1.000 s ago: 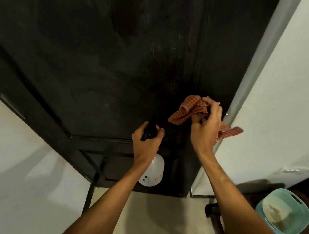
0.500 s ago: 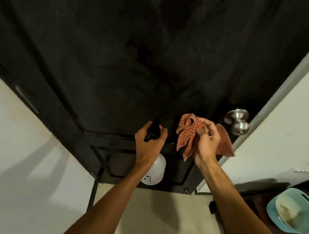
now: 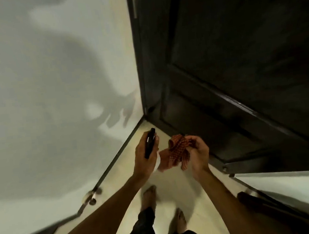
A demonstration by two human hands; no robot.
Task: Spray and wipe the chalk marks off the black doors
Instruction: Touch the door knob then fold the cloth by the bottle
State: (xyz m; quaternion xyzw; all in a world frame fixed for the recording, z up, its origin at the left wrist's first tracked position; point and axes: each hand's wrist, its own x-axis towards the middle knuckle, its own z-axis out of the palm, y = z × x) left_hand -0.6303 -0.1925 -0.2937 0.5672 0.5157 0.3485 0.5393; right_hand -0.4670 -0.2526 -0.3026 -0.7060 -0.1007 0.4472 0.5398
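Note:
The black door [image 3: 239,52] fills the upper right, its lower panel reaching down to the floor; I can make out no chalk marks on it in this dim, blurred frame. My left hand [image 3: 145,157] grips a spray bottle [image 3: 150,145] by its black head, the white body mostly hidden behind the hand. My right hand [image 3: 198,153] bunches a red checked cloth [image 3: 175,153] just right of the bottle. Both hands hover low, in front of the door's bottom left corner and clear of its surface.
A pale wall [image 3: 48,81] with my shadow fills the left side. The cream floor [image 3: 189,200] runs below, with my bare feet [image 3: 149,197] and dark trousers on it. A door stop [image 3: 90,197] sits at the wall's base on the left.
The view has swung down and left, from the door's middle and knob to its bottom corner and the floor. Both hands have come away from the door, still holding bottle and cloth.

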